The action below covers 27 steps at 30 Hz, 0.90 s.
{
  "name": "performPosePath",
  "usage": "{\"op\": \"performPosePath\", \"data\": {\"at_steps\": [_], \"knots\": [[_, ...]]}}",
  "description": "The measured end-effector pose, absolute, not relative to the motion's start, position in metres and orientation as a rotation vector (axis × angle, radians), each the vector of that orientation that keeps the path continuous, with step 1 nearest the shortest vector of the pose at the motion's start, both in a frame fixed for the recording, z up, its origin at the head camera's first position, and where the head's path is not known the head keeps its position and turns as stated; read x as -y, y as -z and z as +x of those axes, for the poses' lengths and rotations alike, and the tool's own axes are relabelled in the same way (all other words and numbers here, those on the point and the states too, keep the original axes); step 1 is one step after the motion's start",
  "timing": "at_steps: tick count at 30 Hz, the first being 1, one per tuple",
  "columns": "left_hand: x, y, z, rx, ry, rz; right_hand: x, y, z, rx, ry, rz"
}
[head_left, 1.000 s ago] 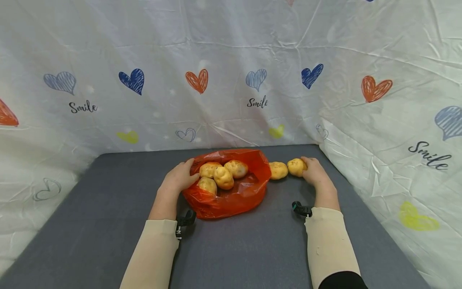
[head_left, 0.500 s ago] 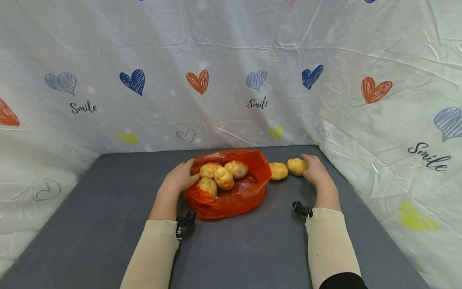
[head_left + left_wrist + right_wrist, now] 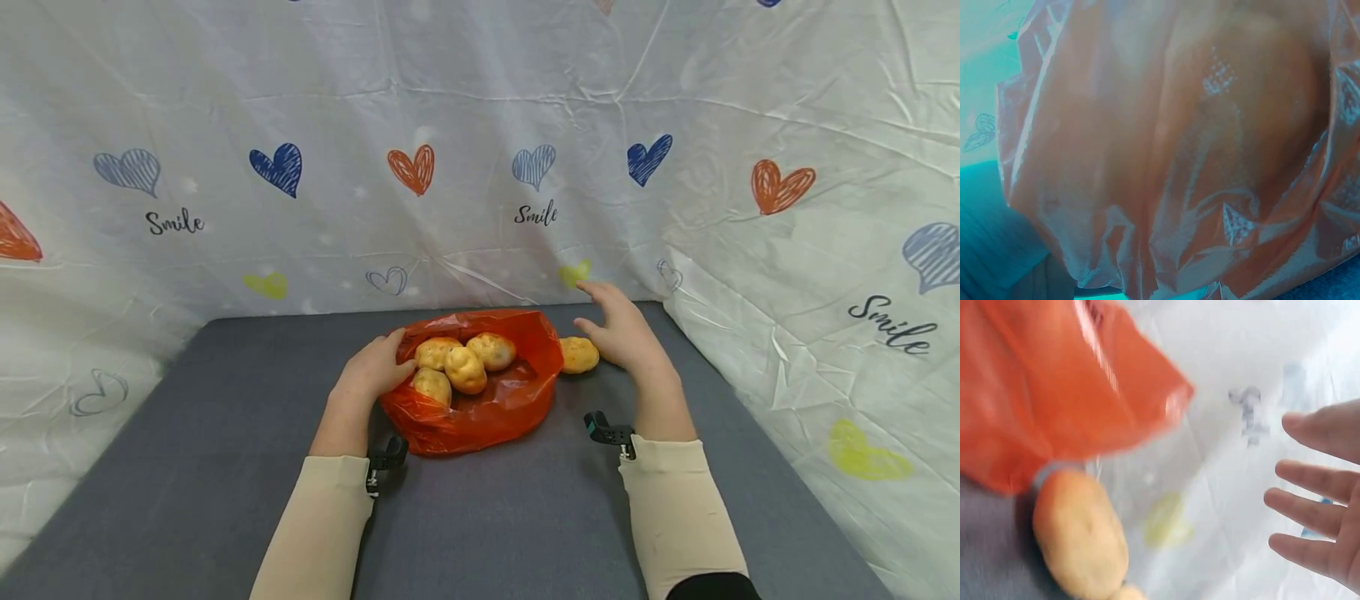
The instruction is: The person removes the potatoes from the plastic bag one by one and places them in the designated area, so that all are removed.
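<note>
A red plastic bag [image 3: 480,429] lies on the table with its mouth spread and several potatoes [image 3: 465,369] inside. My left hand [image 3: 371,365] grips the left side of its rim, thumb toward the potatoes. Red film fills most of the left wrist view, with a potato's blurred shape behind it. Just right of the bag a loose potato [image 3: 578,355] rests on the table. My right hand [image 3: 624,332] hovers to the right of that potato, fingers spread and holding nothing. The tip of a second loose potato [image 3: 1127,592] shows in the right wrist view; the hand hides it in the head view.
A dark grey table [image 3: 495,533] carries everything. White sheeting [image 3: 465,225] printed with hearts and "Smile" hangs close behind the bag and along both sides. Each wrist wears a black camera mount [image 3: 609,430].
My right hand has left the outer loose potato, lifted, and moved left with its fingers opened. The left hand and the bag stay put.
</note>
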<state>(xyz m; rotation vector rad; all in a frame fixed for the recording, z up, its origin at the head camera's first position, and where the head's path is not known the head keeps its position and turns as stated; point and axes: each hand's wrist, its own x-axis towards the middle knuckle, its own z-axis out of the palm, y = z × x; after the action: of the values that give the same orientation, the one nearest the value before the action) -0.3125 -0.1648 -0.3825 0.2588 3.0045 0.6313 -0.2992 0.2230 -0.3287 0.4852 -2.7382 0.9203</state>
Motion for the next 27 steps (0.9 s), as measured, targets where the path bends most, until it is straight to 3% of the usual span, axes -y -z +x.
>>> {"op": "performPosePath", "data": {"at_steps": [9, 19, 27], "knots": [[0.164, 0.382, -0.311, -3.005, -0.623, 0.249, -0.165, 0.331, -0.289, 2.723, -0.854, 0.742], [0.165, 0.386, -0.313, -3.010, -0.615, 0.247, -0.105, 0.371, -0.288, 2.853, -0.852, 1.113], [0.163, 0.385, -0.313, -3.017, -0.601, 0.264, -0.096, 0.384, -0.290, 2.874, -0.779, 1.095]]}}
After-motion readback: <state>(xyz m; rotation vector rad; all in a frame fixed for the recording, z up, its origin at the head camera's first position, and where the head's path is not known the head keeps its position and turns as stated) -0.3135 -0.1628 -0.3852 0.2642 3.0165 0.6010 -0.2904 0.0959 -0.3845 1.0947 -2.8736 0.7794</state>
